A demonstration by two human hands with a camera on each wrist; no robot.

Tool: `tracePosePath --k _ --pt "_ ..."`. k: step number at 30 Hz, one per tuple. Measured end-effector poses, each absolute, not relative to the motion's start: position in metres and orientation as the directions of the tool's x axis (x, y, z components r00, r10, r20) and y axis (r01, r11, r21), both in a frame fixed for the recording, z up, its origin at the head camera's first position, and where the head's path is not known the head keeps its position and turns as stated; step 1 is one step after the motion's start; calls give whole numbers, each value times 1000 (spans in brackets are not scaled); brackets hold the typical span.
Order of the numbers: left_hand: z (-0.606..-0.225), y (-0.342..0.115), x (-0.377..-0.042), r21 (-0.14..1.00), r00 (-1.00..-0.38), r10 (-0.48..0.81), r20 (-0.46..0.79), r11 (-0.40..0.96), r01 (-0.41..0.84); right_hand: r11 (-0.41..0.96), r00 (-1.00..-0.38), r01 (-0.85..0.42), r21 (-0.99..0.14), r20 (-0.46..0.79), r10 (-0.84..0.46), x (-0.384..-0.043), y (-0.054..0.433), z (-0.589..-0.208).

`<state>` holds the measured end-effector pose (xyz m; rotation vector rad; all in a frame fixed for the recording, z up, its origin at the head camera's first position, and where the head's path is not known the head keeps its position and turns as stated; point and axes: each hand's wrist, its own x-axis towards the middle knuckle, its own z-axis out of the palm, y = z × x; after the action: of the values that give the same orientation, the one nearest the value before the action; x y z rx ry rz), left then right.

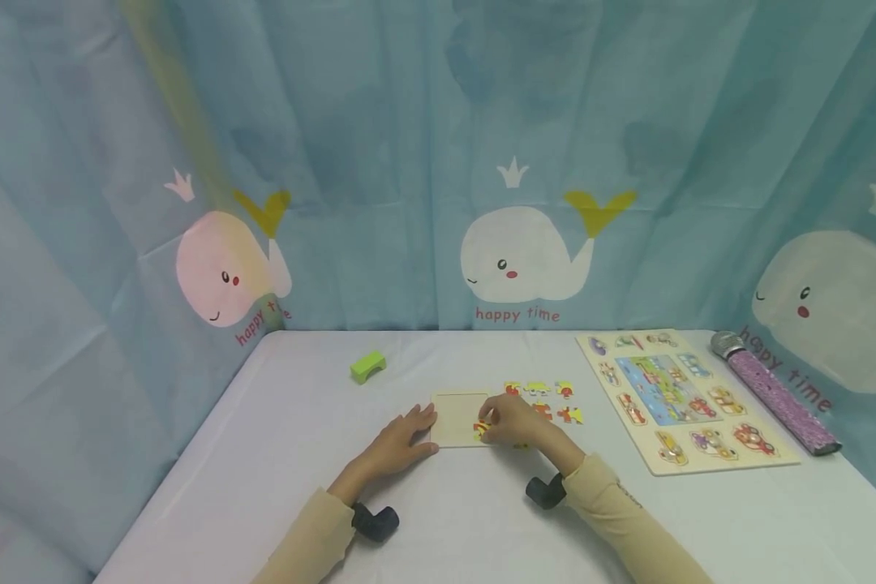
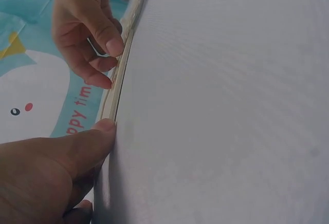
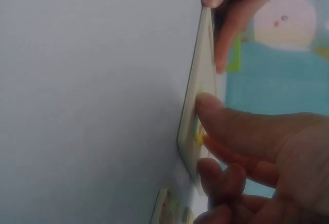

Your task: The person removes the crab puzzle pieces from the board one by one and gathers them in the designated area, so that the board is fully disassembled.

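A shallow wooden puzzle tray [image 1: 456, 418] lies on the white table. At its left side rests my left hand [image 1: 400, 442], fingers fairly straight; the thumb [image 2: 100, 134] touches the near edge in the left wrist view. My right hand [image 1: 517, 420] is over the tray's right end and pinches a red-and-yellow jigsaw piece [image 1: 480, 428] close over the tray's near right part. In the right wrist view, the thumb and fingers partly hide this jigsaw piece [image 3: 199, 135]. Several loose jigsaw pieces [image 1: 538, 388] lie just right of the tray, some partly behind the right hand.
A green arched block [image 1: 368, 367] lies at the back left. On the right is a large peg puzzle board [image 1: 638, 442] with vehicle pictures, and beyond it a microphone [image 1: 777, 389] with a glittery purple handle. A whale-print curtain [image 1: 380, 243] hangs behind the table.
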<state>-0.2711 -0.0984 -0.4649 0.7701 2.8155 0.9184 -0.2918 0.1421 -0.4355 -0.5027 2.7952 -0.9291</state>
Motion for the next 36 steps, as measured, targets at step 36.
tracePosePath --k 36 --pt "-465 -96 -269 562 -884 463 61 716 414 622 -947 -238 -746 37 -318 -297 160 -448"
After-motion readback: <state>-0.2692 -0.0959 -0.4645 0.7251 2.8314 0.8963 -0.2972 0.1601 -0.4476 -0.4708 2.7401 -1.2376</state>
